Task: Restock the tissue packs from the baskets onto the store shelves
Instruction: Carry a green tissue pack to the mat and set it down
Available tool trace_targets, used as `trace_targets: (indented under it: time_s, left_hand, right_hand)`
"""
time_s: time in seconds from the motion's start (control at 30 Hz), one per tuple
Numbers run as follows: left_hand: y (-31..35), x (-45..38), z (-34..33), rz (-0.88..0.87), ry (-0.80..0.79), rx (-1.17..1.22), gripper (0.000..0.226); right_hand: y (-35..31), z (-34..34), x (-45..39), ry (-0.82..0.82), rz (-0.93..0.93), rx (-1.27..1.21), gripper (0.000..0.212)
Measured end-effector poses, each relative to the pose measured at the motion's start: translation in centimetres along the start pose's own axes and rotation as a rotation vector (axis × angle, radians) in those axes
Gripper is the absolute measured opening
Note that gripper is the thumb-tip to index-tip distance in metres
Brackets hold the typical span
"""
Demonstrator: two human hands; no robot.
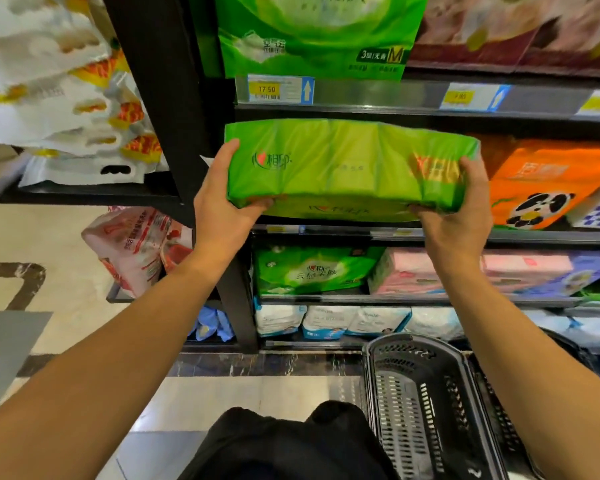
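Pack [347, 168] green, glossy, long, gripped endwise by left hand [222, 206], right hand [459, 216].

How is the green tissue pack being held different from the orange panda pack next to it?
The green plastic-wrapped tissue pack is plain green with a small logo and gripped at both ends by the hands; the orange pack with a panda picture rests untouched on the shelf. Both are soft plastic-wrapped packs at the same shelf level.

Left hand [222, 206] and right hand [454, 216] grip opposite ends of a green tissue pack [347, 168], held level at the middle shelf [534, 237] opening. An orange pack [548, 181] sits just right. A black basket [426, 403] stands on the floor below.
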State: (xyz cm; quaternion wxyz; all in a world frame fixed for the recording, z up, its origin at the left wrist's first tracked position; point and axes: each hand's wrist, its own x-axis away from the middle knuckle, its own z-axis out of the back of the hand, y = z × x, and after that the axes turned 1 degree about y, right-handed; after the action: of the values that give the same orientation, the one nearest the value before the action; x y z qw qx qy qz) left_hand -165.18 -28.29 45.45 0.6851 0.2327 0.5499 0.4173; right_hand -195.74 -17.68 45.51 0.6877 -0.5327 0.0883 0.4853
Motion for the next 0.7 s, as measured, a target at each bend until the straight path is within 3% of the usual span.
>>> trace_targets:
  time_s: [0.2,0.47,0.7]
  left_hand:
    - [-2.7,-0.7,-2.3,0.089,0.003,-0.046,0.09]
    - [-2.9,-2.3,-3.4,0.106,0.012,-0.065,0.091]
    - [-0.4,-2.7,-4.0,-0.018,-0.034,-0.141,0.083]
  right_hand:
    - [1.4,-2.4,-1.8,-0.091,-0.014,-0.033,0.083]
    - [2.4,-3.9,-2.8,-0.078,-0.045,-0.075,0.086]
    - [4.1,-2.9,0.6,0.105,-0.151,-0.131,0.084]
